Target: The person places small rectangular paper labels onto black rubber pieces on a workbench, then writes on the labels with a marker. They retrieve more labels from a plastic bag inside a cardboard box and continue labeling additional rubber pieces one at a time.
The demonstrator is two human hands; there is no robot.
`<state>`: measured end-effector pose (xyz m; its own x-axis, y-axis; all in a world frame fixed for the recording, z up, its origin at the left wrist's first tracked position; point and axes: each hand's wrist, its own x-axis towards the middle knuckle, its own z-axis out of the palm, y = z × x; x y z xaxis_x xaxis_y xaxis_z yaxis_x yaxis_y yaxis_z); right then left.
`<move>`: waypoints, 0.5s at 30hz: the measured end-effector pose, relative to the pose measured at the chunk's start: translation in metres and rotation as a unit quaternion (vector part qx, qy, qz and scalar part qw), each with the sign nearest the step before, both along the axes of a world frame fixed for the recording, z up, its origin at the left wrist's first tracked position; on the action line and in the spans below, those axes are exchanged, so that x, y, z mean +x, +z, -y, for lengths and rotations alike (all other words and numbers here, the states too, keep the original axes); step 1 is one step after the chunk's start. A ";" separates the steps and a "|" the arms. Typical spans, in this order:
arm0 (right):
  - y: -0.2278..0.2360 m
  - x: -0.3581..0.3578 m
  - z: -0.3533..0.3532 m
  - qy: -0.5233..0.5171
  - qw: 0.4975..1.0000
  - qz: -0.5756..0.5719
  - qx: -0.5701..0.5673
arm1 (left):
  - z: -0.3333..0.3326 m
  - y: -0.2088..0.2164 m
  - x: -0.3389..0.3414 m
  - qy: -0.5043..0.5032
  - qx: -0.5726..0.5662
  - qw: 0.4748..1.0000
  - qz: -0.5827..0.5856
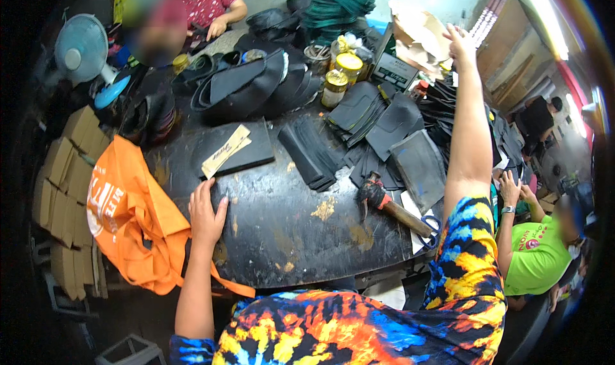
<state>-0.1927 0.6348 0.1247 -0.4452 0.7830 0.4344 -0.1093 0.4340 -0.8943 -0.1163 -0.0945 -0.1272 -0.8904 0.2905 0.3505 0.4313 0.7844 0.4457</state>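
My left hand (206, 212) lies on the near left part of the dark worktable (288, 237), its fingers spread and nothing in it. Just beyond its fingertips are a black rectangular slab (250, 148) and cream-coloured strips (225, 152) on top of it. An orange cloth bag (138, 217) hangs over the table edge beside my left wrist. My right arm stretches far forward on the right. At its end my right hand (459, 44) is raised beside crumpled brown paper (419, 37), fingers apart; whether they touch the paper I cannot tell.
A hammer (403, 214) and blue-handled scissors (430, 233) lie at the right. Stacks of black sheet pieces (307, 153), yellow-lidded jars (349, 64) and dark curved pieces (246, 86) crowd the table. A fan (80, 48) stands far left; people sit across and at right.
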 end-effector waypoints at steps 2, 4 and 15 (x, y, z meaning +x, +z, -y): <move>0.000 0.012 0.014 0.031 0.998 -0.028 -0.040 | 0.001 -0.001 0.001 -0.013 -0.009 1.000 -0.021; 0.006 0.043 0.039 0.122 0.992 0.001 0.013 | 0.000 -0.002 0.002 -0.009 -0.017 1.000 -0.020; -0.154 0.066 0.307 0.342 0.780 0.459 0.253 | 0.000 0.000 0.002 -0.008 -0.020 1.000 -0.015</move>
<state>-0.1265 0.3281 -0.0288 -0.9890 0.0583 -0.1358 0.1157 0.8775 -0.4655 -0.1147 -0.0943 -0.1272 -0.8748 0.3186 0.3651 0.4566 0.7939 0.4014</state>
